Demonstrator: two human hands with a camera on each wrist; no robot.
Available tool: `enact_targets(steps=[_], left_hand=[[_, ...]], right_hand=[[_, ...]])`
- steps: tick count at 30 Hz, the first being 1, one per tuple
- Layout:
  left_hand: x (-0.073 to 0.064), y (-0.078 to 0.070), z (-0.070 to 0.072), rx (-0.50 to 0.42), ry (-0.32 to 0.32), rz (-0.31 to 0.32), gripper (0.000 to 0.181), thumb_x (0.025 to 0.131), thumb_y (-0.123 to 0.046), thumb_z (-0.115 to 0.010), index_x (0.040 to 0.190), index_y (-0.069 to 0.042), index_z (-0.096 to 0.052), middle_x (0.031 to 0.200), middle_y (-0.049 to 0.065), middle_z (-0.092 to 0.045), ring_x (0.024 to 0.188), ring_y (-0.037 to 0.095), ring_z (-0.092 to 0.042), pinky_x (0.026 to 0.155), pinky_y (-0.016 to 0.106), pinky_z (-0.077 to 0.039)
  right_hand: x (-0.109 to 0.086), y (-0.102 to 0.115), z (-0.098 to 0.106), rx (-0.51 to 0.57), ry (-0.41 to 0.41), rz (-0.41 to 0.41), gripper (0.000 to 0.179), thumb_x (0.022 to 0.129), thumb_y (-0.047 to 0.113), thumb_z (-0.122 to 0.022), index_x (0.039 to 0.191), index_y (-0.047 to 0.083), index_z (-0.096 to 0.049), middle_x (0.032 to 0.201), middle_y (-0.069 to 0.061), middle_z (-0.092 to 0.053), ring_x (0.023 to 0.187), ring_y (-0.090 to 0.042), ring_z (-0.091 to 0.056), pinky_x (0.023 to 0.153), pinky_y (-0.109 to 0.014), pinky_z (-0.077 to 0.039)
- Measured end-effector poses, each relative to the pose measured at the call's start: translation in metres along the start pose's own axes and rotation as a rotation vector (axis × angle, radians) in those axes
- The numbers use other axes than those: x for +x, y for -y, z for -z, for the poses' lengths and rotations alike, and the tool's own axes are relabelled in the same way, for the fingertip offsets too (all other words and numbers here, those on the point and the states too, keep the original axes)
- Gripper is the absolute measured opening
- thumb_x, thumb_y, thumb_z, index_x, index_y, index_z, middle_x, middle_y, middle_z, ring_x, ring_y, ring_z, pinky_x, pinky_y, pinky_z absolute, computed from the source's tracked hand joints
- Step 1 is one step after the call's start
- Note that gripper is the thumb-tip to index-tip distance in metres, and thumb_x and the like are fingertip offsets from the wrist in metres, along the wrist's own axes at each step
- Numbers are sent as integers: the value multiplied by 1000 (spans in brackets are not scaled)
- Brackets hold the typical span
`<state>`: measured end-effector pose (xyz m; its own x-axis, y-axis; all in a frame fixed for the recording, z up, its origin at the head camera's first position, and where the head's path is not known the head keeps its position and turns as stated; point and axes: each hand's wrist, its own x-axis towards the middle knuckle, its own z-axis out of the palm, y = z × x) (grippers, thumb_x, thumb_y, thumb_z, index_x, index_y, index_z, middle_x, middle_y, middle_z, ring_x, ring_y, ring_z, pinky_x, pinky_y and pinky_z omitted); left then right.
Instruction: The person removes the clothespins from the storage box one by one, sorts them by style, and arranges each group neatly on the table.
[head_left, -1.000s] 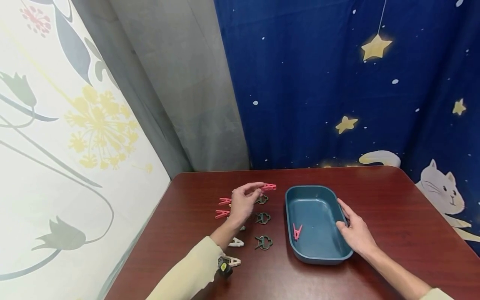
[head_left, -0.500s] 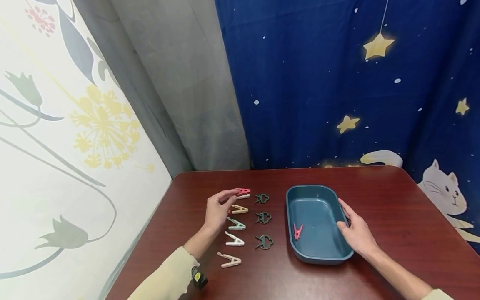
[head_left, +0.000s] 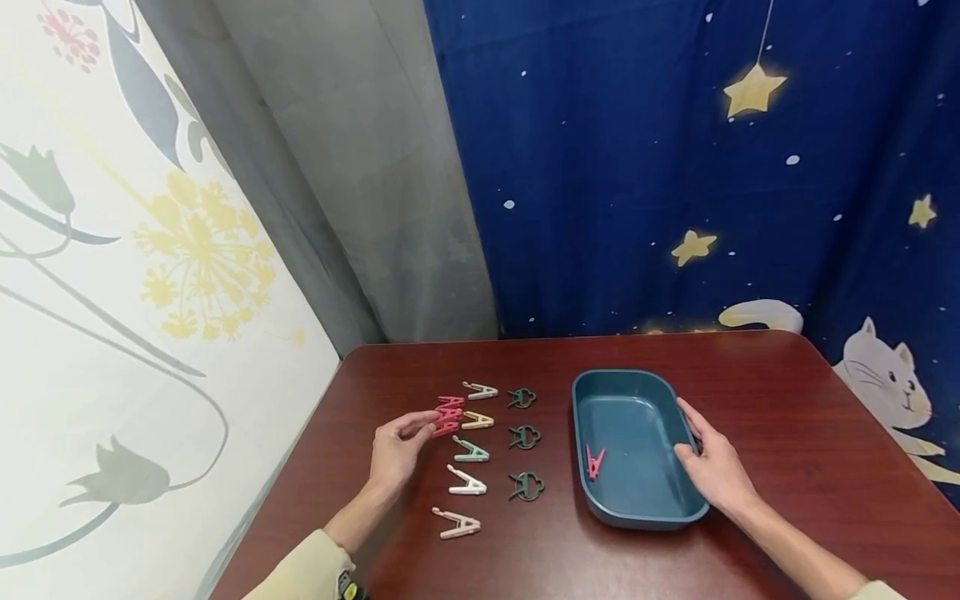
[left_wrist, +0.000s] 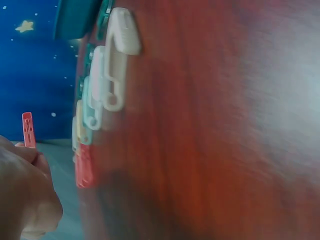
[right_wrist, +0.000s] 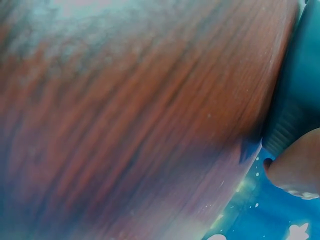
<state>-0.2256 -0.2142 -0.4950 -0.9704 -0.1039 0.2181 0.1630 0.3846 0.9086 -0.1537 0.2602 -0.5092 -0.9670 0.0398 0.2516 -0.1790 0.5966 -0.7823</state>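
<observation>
My left hand pinches a red clothespin between thumb and fingertips, above the table in the left wrist view. Two other red clothespins lie by it at the left, one behind and one in front. My right hand grips the right wall of a blue rectangular bin, thumb over the rim. One red clothespin lies inside the bin near its left wall. The right wrist view shows only part of that hand against the bin's side.
Right of the red clothespins runs a column of pale ones: white, yellow, green, white and beige. Between it and the bin lie dark green clips. Curtains hang behind the table.
My left hand has moved left and toward the person, carrying the red clothespin from above the dark green clips to beside the other red ones. The right hand and bin have stayed put.
</observation>
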Motion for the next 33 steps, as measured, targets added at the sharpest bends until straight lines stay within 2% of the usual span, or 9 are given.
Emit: enact_targets(steps=[7,14,19,26,33], left_hand=[[-14,14,10,24,4,24,17,93,-1,-81,108,-8,-84,104,8,-81,97,16,-76,77,16,-54],[-23,23,17,99,4,86,16,92,-4,-83,105,-14,-85,100,3,-82,97,12,-76,79,16,-52],[-26,28,20,142,16,96,15,91,-6,-84,103,-15,-86,97,1,-82,96,12,-77,79,16,-52],[-28,35,22,177,19,110,15,90,-6,-85,101,-16,-86,95,0,-82,94,12,-77,76,15,-52],[-26,37,23,235,24,88,14,90,-8,-86,100,-18,-86,92,-4,-81,96,9,-77,83,16,-50]], right_hand=[[-1,1,-1,4,0,-5,70,98,-4,-59,163,-3,-33,150,-36,-50,127,-49,-60,79,-6,-40],[0,2,-1,16,7,-10,70,99,-5,-59,163,-4,-32,152,-37,-47,129,-51,-59,77,-9,-42],[-1,1,-1,20,13,-23,71,99,-5,-59,164,-3,-31,153,-37,-46,130,-51,-58,78,-7,-42],[-3,2,-2,25,34,-51,72,100,-4,-59,165,-2,-29,155,-36,-44,131,-50,-57,74,-18,-46],[0,2,-1,26,29,-50,72,100,-4,-58,166,-1,-28,156,-36,-43,132,-50,-57,73,-19,-45]])
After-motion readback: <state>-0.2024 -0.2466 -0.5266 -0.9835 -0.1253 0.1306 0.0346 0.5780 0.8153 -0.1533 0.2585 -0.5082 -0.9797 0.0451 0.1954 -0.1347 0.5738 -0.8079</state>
